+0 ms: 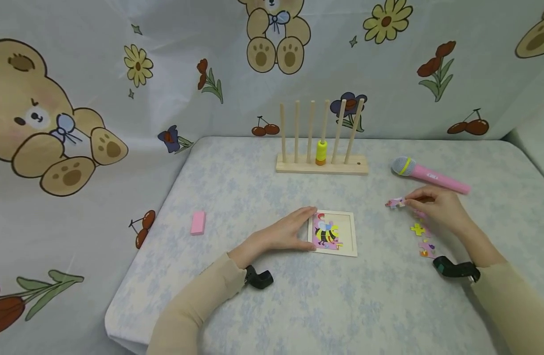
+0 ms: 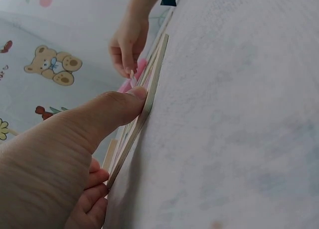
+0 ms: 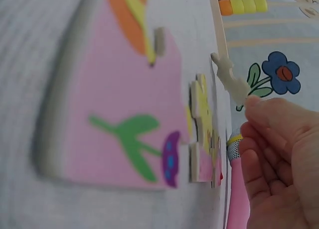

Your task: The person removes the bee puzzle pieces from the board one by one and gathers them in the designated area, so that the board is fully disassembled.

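Note:
A square wooden puzzle tray lies on the table, its left part filled with pieces forming a bee picture. My left hand grips the tray at its left side, thumb at the near edge and fingers at the far corner. Off to the right, my right hand pinches a jigsaw piece between thumb and fingertips. In the right wrist view this piece is edge-on, its pale side showing. Below that hand lie loose jigsaw pieces, among them a yellow one and a pink one with a flower.
Behind the tray stands a wooden peg rack, with yellow and orange beads on one peg. A pink toy microphone lies beyond my right hand. At the left is a pink block. A patterned cloth hangs behind the table.

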### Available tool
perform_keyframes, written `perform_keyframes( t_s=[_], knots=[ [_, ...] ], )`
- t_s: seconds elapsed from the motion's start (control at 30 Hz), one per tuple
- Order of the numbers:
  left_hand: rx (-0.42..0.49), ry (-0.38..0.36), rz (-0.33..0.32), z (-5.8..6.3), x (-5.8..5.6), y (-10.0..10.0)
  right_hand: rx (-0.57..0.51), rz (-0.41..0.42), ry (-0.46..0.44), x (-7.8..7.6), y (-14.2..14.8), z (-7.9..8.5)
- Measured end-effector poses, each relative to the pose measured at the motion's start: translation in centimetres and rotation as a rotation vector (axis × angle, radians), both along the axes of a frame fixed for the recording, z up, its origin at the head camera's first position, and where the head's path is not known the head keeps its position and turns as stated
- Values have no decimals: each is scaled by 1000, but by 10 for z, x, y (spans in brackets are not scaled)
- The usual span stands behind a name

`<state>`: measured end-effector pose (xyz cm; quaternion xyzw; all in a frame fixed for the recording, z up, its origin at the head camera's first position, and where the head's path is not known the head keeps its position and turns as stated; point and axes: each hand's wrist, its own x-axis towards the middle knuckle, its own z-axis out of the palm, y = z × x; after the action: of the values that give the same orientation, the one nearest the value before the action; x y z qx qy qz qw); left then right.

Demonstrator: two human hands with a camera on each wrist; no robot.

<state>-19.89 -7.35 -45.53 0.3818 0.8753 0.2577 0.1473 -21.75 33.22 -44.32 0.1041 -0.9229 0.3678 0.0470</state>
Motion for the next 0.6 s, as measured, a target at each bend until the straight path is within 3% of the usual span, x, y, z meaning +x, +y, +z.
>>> perform_keyframes(
  t_s=[0.27,0.4,0.6],
  knots=[
    [-11,-38,8,4,1,-1,139,38,64,3,0,2],
    [-13,-14,20,4,0,-1,178,57,124,1,0,-2],
    [-10,-14,7,4,0,0,147,55,64,3,1,7]
  ],
)
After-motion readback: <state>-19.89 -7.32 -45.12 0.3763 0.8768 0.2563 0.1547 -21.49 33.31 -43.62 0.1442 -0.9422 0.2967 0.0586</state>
